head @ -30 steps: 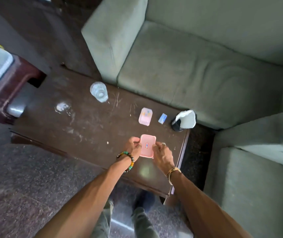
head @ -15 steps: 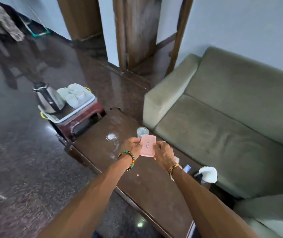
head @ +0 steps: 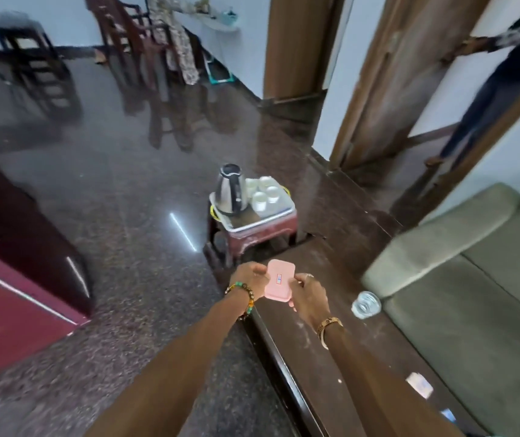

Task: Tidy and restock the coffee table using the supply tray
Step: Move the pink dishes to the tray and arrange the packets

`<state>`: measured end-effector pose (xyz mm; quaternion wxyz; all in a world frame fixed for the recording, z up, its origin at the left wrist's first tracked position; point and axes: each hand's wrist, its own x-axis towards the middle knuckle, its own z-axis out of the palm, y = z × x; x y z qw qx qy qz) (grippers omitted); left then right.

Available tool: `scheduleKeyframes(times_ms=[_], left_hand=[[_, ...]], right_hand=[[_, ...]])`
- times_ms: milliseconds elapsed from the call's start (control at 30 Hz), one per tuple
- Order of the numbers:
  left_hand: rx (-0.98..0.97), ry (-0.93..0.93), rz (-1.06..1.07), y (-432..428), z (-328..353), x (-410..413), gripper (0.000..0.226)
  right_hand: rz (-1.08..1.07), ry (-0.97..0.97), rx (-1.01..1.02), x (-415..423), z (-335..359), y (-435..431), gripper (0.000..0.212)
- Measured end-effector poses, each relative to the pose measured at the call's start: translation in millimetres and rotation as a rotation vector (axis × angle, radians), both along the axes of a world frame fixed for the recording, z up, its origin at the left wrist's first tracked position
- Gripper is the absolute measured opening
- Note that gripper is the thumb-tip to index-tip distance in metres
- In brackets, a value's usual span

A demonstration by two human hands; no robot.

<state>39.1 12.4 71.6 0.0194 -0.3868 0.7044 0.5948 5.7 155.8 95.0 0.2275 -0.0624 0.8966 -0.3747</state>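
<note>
Two hands, left hand (head: 250,276) and right hand (head: 311,298), pinch pink box (head: 279,280) by its long sides over counter (head: 347,266) edge; judged light, stiff, slick.

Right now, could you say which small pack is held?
The pink pack, between left hand and right hand; pale pack and blue pack lie on the coffee table.

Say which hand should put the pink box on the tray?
Probably the left hand: both hold the pink box, but the tray lies ahead on its side, while the right hand is nearer the glass.
</note>
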Motion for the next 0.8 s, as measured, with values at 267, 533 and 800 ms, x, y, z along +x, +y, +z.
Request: scheduleKeyframes(times_ms=[267, 533, 800], left_hand=[[0.066, -0.022, 0.178, -111, -2, -5, 0.016], [0.025, -0.083, 0.188, -202, -10, -54, 0.028], [0.129, -0.013, 0.304, -274, -1, -127, 0.021]], right_hand=[[0.14, -0.024, -0.044, -24, -1, -116, 0.03], [0.23, -0.077, -0.079, -87, -27, -210, 0.029], [0.261, -0.071, -0.112, -166, -19, -290, 0.031]])
